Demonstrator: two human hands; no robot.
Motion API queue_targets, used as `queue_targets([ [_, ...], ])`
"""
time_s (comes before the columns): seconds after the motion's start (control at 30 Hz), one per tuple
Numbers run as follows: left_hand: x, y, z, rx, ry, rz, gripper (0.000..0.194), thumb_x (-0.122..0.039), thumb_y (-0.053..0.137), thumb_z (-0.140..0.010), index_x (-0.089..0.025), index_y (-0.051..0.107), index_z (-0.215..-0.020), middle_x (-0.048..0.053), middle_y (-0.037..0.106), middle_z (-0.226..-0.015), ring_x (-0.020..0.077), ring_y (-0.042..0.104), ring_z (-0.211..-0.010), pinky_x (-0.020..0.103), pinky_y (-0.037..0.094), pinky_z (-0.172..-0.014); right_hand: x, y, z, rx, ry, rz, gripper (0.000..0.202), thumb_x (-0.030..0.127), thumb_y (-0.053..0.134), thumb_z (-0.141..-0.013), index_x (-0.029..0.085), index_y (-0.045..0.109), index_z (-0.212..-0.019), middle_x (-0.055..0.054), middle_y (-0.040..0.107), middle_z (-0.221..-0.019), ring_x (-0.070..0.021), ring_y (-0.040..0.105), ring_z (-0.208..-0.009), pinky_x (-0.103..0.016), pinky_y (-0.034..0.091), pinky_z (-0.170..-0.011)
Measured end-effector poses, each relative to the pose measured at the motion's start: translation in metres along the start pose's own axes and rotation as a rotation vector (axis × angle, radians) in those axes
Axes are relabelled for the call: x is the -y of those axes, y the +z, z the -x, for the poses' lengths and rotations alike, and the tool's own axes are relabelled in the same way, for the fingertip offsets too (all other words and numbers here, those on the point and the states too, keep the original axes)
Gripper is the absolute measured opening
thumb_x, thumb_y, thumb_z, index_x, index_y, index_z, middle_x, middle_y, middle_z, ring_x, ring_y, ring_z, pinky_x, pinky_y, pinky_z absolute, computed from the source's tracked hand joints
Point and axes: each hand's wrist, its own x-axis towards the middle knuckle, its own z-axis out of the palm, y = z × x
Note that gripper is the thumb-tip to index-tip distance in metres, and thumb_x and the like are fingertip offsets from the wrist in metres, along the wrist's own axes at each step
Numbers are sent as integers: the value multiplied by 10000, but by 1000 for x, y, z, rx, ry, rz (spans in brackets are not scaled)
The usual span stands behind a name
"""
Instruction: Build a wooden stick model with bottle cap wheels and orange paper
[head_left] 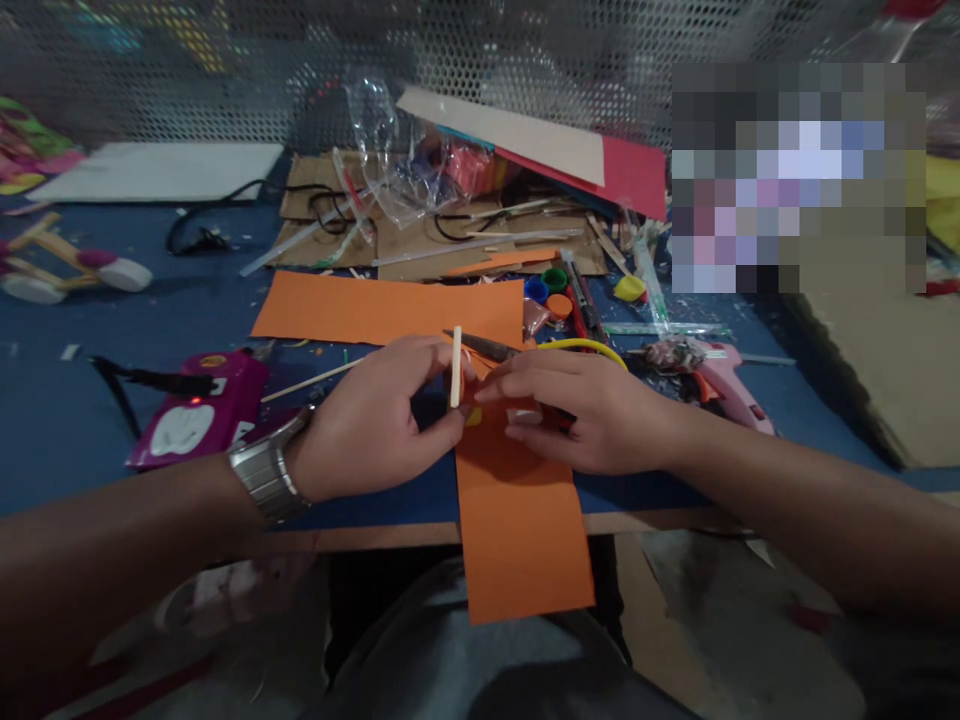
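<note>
Between the thumb and fingers of my left hand (382,420), a short pale wooden stick (457,368) stands nearly upright. My right hand (577,405) is close beside it, fingers bent over an orange paper strip (525,530) that hangs past the table's front edge. Something small and whitish shows by the right fingertips, but I cannot make out what it is. Just behind the hands lie scissors (487,346) with a yellow handle (589,346), partly hidden. Another orange paper strip (375,308) lies flat farther back.
A purple power strip (199,410) with a black plug sits at left. To the right are a pink glue gun (727,380) and a cardboard sheet (862,360). Bottle caps (556,281), a cutter (583,300), and coloured papers (630,175) clutter the back. A wooden-stick model (67,262) stands far left.
</note>
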Motion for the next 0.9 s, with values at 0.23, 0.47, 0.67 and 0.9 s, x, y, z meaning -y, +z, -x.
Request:
queue_targets([
  [0.23,-3,-1,-1,13,25,28,77,-236,654,-912,-266,595,-952,30,726,-939,261,723,-882,416,571,-825,1,-2,-3,20,67,2,345,138,736,-966,226,629,-1282,-125,777,-1259,-276,751,-1167,-387,627,-971],
  [0.47,-4,-2,-2,23,12,31,52,-281,640,-937,-264,590,-933,48,768,-990,243,701,-811,420,560,-771,0,-2,-4,40,71,70,101,307,685,-1099,208,669,-1111,-124,784,-1070,-259,714,-969,-377,569,-837],
  [0.67,-3,-1,-3,27,32,51,70,-291,651,-947,-268,589,-923,48,786,-987,244,721,-820,414,543,-742,-1,1,-2,14,108,41,100,260,688,-1089,200,713,-1164,-108,828,-1094,-256,762,-1004,-379,587,-861],
  [0.9,-1,-3,-3,19,49,28,63,-290,654,-964,-250,606,-951,69,812,-1057,253,769,-927,388,542,-752,-2,1,-2,-10,96,43,89,238,687,-1079,204,721,-1154,-95,836,-1078,-244,777,-1005,-361,589,-874],
])
